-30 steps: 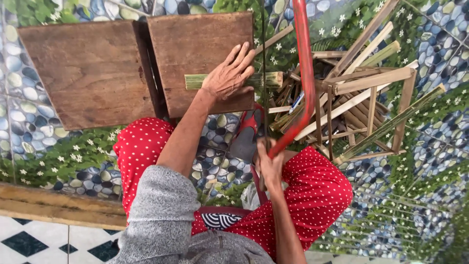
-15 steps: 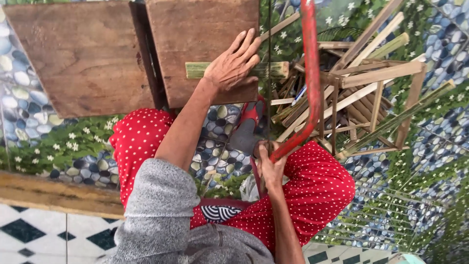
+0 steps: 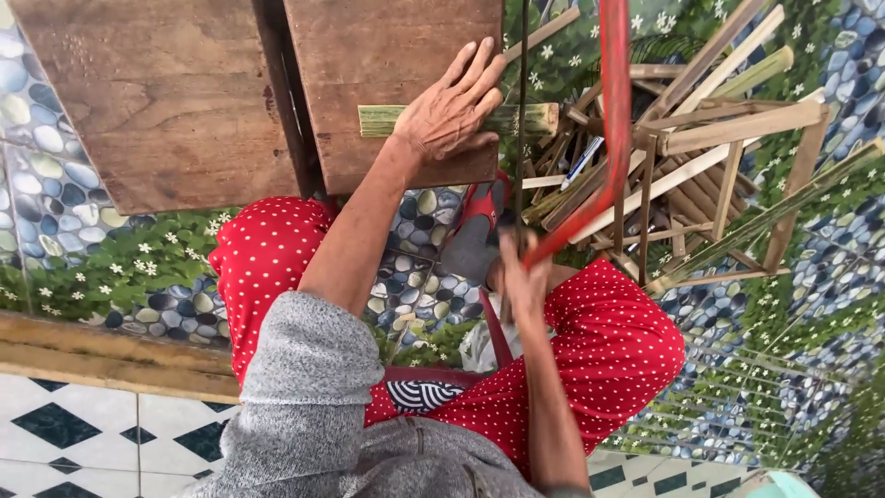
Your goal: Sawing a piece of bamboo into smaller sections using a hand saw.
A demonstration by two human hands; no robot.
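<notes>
On the wooden board (image 3: 396,83) lies a green bamboo stick (image 3: 383,120), pinned flat under the left hand (image 3: 452,111) with fingers spread. The right hand (image 3: 521,272) is closed around the red hacksaw (image 3: 613,120) handle. Bamboo looks stiff, light and smooth, so it is best pressed down near the blade. Cut sticks (image 3: 701,157) are piled alongside.
</notes>
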